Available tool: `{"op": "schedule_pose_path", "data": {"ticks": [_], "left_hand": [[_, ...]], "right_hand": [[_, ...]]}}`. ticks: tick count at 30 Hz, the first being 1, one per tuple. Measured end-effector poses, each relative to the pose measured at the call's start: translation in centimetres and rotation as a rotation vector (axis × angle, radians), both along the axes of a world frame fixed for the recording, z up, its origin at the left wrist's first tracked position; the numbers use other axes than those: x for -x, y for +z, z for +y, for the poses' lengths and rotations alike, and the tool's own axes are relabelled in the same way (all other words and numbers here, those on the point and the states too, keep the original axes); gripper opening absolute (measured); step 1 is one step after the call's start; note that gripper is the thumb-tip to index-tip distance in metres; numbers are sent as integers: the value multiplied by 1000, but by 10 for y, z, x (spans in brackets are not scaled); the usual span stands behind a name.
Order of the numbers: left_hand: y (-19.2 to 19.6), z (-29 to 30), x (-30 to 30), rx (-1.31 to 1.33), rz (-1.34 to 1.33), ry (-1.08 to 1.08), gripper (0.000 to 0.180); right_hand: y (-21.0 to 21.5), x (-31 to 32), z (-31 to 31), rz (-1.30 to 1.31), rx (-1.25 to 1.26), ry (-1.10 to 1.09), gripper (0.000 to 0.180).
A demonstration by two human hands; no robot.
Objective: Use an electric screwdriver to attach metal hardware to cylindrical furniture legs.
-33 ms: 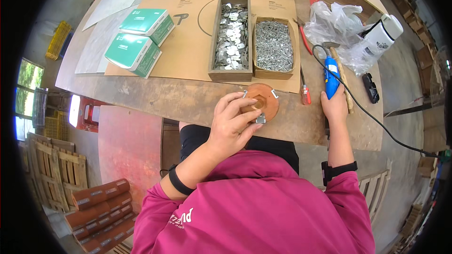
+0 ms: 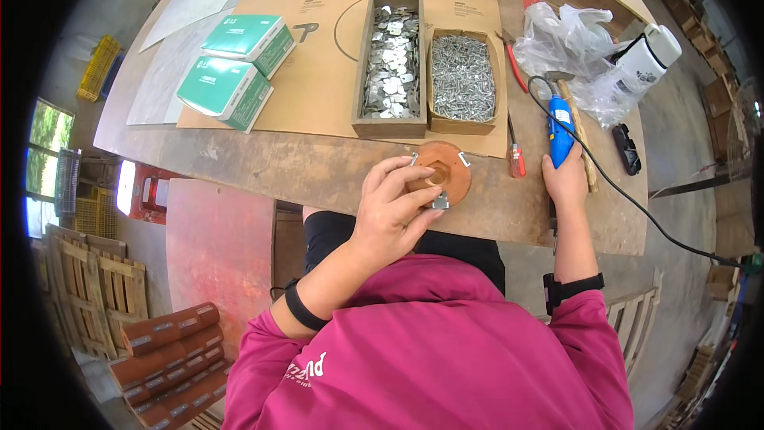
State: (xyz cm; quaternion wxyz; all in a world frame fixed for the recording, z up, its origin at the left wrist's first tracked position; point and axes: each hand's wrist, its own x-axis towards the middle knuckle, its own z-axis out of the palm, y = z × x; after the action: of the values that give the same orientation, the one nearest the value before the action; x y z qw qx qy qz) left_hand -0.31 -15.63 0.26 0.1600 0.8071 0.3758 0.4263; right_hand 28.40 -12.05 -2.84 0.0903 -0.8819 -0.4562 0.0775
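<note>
My left hand (image 2: 394, 205) is closed on the near left part of a round reddish-brown piece (image 2: 455, 177), which has a recessed hole in its middle. Small metal clips sit at its rim, and my thumb and fingertips are beside the nearest clip (image 2: 441, 201). How deep the piece is stays hidden. To the right, my right hand (image 2: 567, 179) grips the lower end of a blue corded power tool (image 2: 561, 119), its black cord looping off to the right. Ahead of the hands stand a long wooden box (image 2: 388, 129) of flat metal plates and a cardboard box (image 2: 461, 125) full of screws.
Two green boxes (image 2: 227, 87) stand on the left of the table. A red-handled screwdriver (image 2: 517, 161), a hammer (image 2: 587, 161), pliers (image 2: 516, 68), a black object (image 2: 626, 150), plastic bags (image 2: 565, 40) and a white bottle (image 2: 651, 56) lie right. Reddish-brown cylinders (image 2: 171, 328) are stacked lower left.
</note>
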Motion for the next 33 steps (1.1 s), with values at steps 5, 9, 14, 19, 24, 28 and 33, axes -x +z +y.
{"op": "schedule_pose_path", "data": {"ticks": [5,9,14,19,24,28,33], "left_hand": [[4,2,3,-4,23,-19,33],[34,19,-5,-37,115,-37,35],[51,87,-29,-46,284,-173,28],[36,145,-59,65,795,-55,29],[18,161,-74,252,1181,22,30],[14,160,-75,255,1114,18,21],[19,155,-85,319,948,2,17]], "right_hand": [[0,2,1,7,5,0,69],[-6,-4,0,-53,-52,13,64],[3,-8,3,-17,-45,-10,56],[-10,-13,-1,23,-120,-48,53],[-9,-3,-5,110,-93,-31,61],[2,1,-12,147,-128,-12,64],[0,-8,-10,146,-173,-20,66]]}}
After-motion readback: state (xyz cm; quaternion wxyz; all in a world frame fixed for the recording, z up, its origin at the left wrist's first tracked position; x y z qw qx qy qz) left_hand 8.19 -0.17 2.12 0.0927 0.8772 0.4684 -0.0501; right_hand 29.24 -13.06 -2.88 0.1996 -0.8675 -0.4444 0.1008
